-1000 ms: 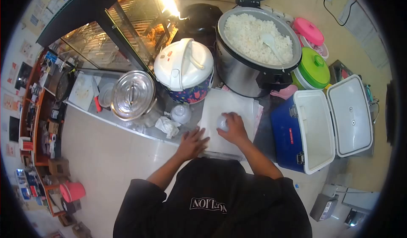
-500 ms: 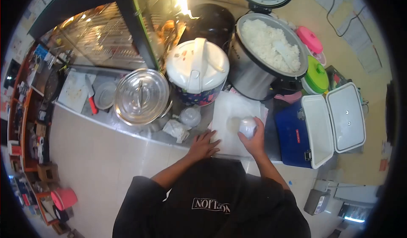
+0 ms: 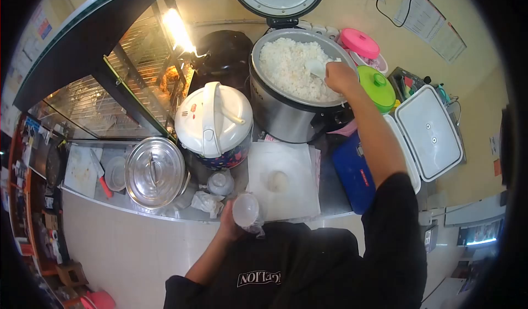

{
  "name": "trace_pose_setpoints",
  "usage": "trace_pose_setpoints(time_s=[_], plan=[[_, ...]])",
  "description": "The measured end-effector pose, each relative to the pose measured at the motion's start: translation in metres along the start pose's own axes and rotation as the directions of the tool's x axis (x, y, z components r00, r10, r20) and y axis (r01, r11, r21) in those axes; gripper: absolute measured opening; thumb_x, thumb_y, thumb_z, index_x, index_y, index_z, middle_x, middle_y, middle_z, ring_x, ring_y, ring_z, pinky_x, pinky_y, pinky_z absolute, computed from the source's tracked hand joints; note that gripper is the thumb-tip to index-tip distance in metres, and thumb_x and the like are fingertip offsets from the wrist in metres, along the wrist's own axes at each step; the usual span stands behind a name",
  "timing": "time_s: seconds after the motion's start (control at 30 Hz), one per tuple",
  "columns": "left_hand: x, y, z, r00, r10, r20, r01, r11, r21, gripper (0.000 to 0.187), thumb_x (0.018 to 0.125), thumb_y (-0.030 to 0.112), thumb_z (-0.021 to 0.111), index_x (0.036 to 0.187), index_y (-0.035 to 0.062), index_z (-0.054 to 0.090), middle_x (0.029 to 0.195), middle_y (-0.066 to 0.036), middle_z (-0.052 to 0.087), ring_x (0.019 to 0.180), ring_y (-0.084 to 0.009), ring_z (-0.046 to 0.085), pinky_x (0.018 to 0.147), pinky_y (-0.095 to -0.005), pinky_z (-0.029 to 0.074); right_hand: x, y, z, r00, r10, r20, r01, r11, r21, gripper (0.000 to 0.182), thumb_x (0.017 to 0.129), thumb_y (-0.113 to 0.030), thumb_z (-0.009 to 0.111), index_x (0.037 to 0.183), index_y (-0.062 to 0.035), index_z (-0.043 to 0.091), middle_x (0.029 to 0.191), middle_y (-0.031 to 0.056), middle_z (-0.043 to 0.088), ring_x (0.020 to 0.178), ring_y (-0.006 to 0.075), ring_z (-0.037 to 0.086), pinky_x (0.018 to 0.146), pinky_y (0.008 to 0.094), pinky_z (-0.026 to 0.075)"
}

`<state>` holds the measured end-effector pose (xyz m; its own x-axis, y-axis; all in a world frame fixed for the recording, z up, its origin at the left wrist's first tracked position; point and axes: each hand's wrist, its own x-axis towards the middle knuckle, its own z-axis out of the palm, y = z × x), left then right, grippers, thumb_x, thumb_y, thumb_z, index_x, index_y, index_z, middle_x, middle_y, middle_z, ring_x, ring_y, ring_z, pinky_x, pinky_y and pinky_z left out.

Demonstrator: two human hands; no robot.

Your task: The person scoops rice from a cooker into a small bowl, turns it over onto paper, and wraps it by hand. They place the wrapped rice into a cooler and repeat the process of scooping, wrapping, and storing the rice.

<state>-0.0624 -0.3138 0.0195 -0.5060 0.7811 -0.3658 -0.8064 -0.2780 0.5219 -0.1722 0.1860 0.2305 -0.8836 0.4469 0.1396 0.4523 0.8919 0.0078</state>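
Observation:
My left hand (image 3: 229,222) is closed around a small bowl (image 3: 246,210) with clear plastic on it, held at the counter's front edge with its mouth facing up. My right hand (image 3: 342,78) reaches into the large rice cooker (image 3: 286,119) and grips the handle of a white rice paddle (image 3: 315,68). The paddle's blade rests among the cooked white rice (image 3: 286,61). Between the cooker and my body lies a stack of white paper (image 3: 300,204), with a round pale patch (image 3: 277,181) in its middle.
Left of the paper stand a white-lidded rice cooker (image 3: 190,125), a lidded steel pot (image 3: 140,166) and a second small bowl (image 3: 220,183) near crumpled paper (image 3: 207,203). A red-handled knife (image 3: 104,186) lies farther left. At right are an open blue cooler (image 3: 352,180) and a green-lidded container (image 3: 379,92).
The small bowl has come off the paper and passed from my right hand to my left. My right hand has moved up to the rice paddle. The view has shifted right.

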Motion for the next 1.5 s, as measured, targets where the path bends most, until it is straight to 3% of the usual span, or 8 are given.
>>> trace_pose_setpoints(time_s=[0.07,0.37,0.57,0.87,0.97,1.1,1.4,1.5], plan=[[-0.007,0.004,0.006,0.998,0.033,-0.058,-0.034,0.999,-0.022,0.079,0.102,0.066,0.019,0.151,0.0081,0.040,0.145,-0.013,0.053,0.133,-0.0332,0.053,0.111,-0.0512,0.042,0.026,0.012,0.005,0.955,-0.104,0.278,0.123,0.991,-0.051,0.021,0.075,-0.012,0.076,0.093,-0.0049,0.069,0.100,0.0168,0.072,0.098,0.0346,0.069,0.086,0.0462,0.054],[-0.022,-0.009,0.018,0.946,0.167,-0.279,-0.161,0.986,0.044,0.076,0.104,0.064,0.017,0.149,0.0073,0.041,0.143,-0.017,0.053,0.130,-0.0364,0.054,0.111,-0.0523,0.044,0.058,0.022,0.015,0.970,-0.092,0.223,0.118,0.988,-0.103,0.051,0.073,-0.011,0.077,0.116,-0.0027,0.050,0.103,0.0225,0.068,0.102,0.0398,0.067,0.087,0.0462,0.054],[-0.024,-0.019,0.012,0.940,0.190,-0.283,-0.205,0.979,-0.022,0.080,0.102,0.068,0.025,0.148,0.0051,0.040,0.143,-0.018,0.053,0.130,-0.0356,0.054,0.110,-0.0519,0.044,0.050,0.011,-0.016,0.855,-0.217,0.471,0.240,0.971,0.012,0.061,0.074,-0.013,0.078,0.123,0.0010,0.045,0.117,0.0249,0.067,0.112,0.0401,0.066,0.094,0.0479,0.053],[-0.024,-0.012,0.012,0.927,0.268,-0.264,-0.244,0.962,0.122,0.080,0.101,0.068,0.028,0.145,0.0032,0.044,0.138,-0.017,0.056,0.127,-0.0325,0.057,0.108,-0.0498,0.046,0.077,0.026,-0.010,0.969,-0.217,0.118,0.236,0.953,-0.188,0.041,0.092,-0.009,0.052,0.133,-0.0046,0.047,0.118,0.0211,0.067,0.111,0.0405,0.066,0.092,0.0492,0.053],[-0.028,-0.002,0.032,0.905,0.282,-0.319,-0.275,0.959,0.066,0.077,0.103,0.065,0.025,0.142,0.0022,0.046,0.135,-0.018,0.058,0.124,-0.0320,0.059,0.106,-0.0490,0.048,0.104,0.006,-0.013,0.926,-0.377,0.028,0.378,0.924,-0.067,0.050,0.092,-0.010,0.052,0.142,-0.0107,0.046,0.115,0.0216,0.067,0.108,0.0409,0.065,0.092,0.0498,0.052],[-0.026,0.000,0.031,0.907,0.251,-0.339,-0.228,0.968,0.105,0.073,0.104,0.061,0.024,0.140,0.0018,0.048,0.133,-0.018,0.060,0.121,-0.0325,0.061,0.104,-0.0488,0.050,0.128,-0.068,-0.029,0.886,-0.443,0.133,0.461,0.869,-0.180,0.040,0.094,-0.011,0.053,0.131,-0.0237,0.061,0.113,0.0125,0.071,0.109,0.0335,0.068,0.088,0.0459,0.055],[-0.026,-0.006,0.032,0.901,0.229,-0.368,-0.233,0.972,0.035,0.069,0.106,0.056,0.021,0.140,0.0020,0.050,0.134,-0.019,0.060,0.122,-0.0345,0.061,0.106,-0.0500,0.049,0.089,-0.105,-0.038,0.774,-0.535,0.340,0.592,0.801,-0.087,0.043,0.084,-0.004,0.062,0.122,-0.0232,0.071,0.114,0.0089,0.073,0.106,0.0309,0.070,0.082,0.0444,0.057],[-0.016,0.002,0.035,0.899,0.177,-0.401,-0.175,0.984,0.040,0.070,0.106,0.057,0.021,0.140,0.0017,0.049,0.135,-0.019,0.060,0.123,-0.0351,0.061,0.107,-0.0506,0.048,0.054,-0.109,-0.046,0.753,-0.441,0.488,0.602,0.761,-0.242,0.055,0.084,-0.007,0.060,0.135,-0.0254,0.064,0.106,0.0110,0.073,0.099,0.0327,0.071,0.077,0.0462,0.057]])
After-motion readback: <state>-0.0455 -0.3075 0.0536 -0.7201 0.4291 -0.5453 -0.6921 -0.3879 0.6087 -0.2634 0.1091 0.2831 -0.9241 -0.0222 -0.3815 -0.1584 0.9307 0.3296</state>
